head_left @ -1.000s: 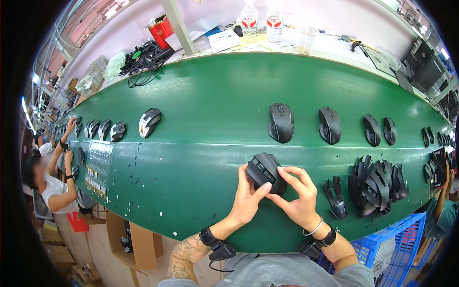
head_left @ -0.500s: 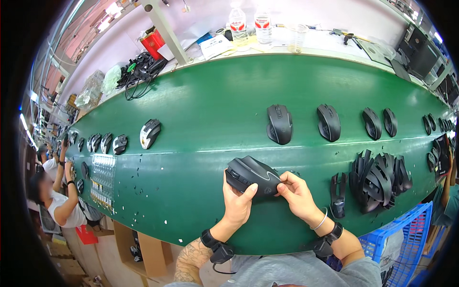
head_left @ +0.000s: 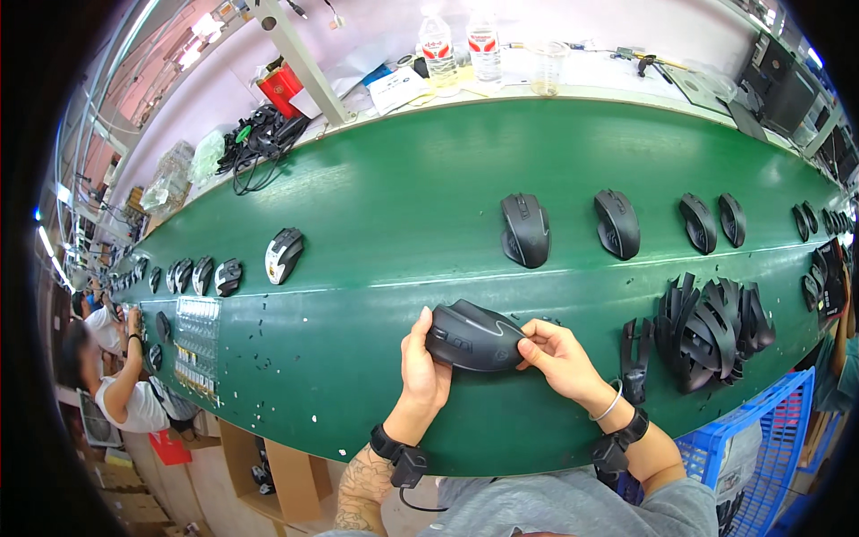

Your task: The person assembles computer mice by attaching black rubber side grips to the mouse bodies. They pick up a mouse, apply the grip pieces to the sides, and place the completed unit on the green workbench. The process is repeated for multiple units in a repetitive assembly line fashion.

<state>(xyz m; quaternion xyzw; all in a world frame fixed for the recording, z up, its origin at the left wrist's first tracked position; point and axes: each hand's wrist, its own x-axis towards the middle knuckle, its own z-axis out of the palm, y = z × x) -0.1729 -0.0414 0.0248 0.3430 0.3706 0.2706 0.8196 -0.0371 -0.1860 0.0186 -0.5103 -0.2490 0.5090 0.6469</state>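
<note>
- By the near edge of the green surface (head_left: pixel 349 367), a blue plastic crate (head_left: pixel 777 447) is seen at right and a cardboard box (head_left: pixel 300 483) at left, below surface level.
- Above the surface, a black mouse (head_left: pixel 479 336) is held lengthwise between both hands: its left end is gripped by the left hand (head_left: pixel 425 371), whose fingers are partly hidden, and its right end is pinched between thumb and fingers of the right hand (head_left: pixel 562 361).
- To the right, a pile of black curved shells (head_left: pixel 707 336) is set down.
- Farther across, black mice (head_left: pixel 526 231) are spaced in a row.
- At far left, a person in white (head_left: pixel 134 403) is seated.
- Along the back, a white ledge (head_left: pixel 617 85) is occupied by bottles (head_left: pixel 484 52) and tangled cables (head_left: pixel 264 139).
</note>
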